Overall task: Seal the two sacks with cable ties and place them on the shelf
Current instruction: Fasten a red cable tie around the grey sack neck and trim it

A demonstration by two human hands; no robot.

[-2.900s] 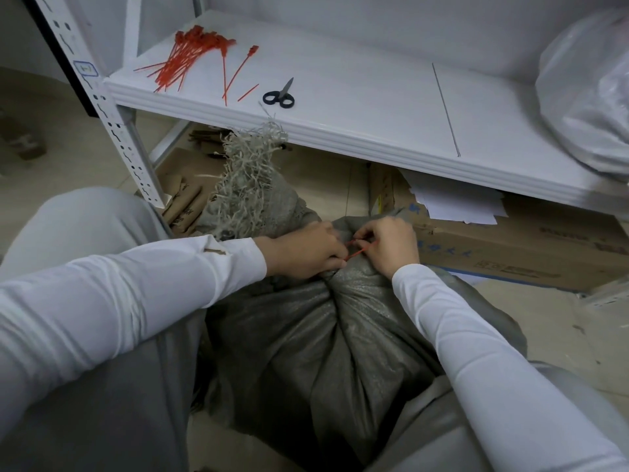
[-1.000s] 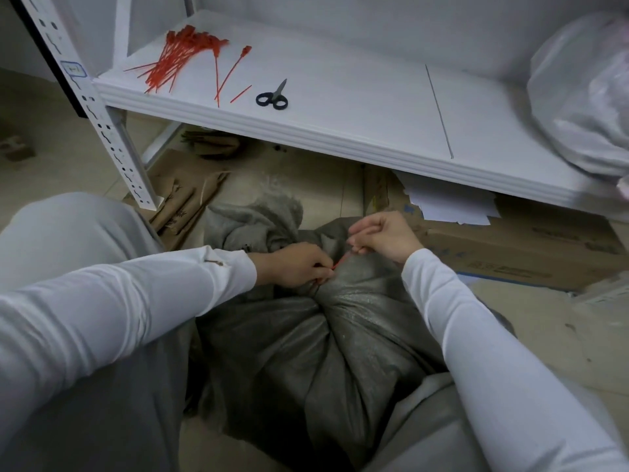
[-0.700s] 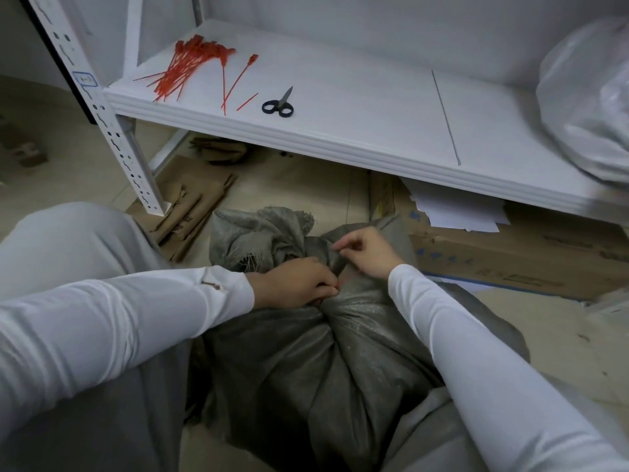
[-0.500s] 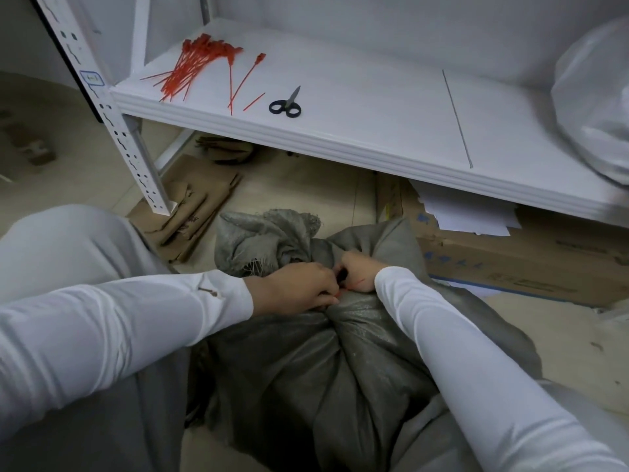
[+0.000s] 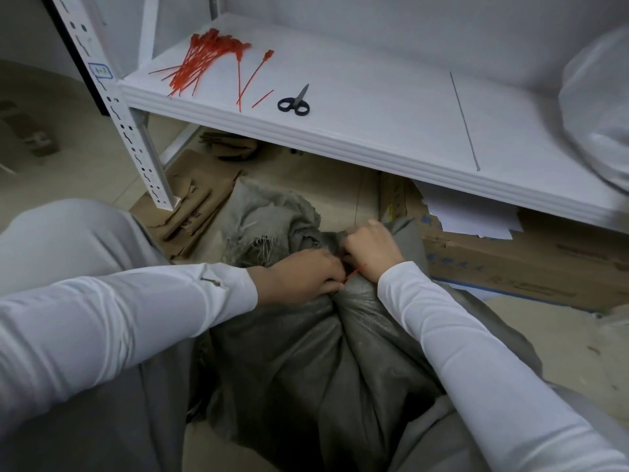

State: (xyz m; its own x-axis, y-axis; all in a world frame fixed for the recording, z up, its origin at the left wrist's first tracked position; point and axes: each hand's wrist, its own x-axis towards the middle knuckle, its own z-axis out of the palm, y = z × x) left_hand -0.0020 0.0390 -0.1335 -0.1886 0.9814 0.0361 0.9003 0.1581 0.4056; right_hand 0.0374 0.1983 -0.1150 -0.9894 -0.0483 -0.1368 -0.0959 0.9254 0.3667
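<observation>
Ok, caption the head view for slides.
Left hand pinches a red plastic cable tie; right hand grips the grey woven sack's neck.

A grey woven sack (image 5: 306,362) is stood on the floor below the shelf (image 5: 374,107), its frayed neck bunched. A red tie (image 5: 352,274) is seen at the neck. More ties (image 5: 200,63) are piled at the shelf's left end, and a white sack (image 5: 599,107) is set at its right.

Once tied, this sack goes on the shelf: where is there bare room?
The shelf is bare in its middle, between the scissors and the white bag at its right end. Its left end is crowded with red cable ties.
</observation>
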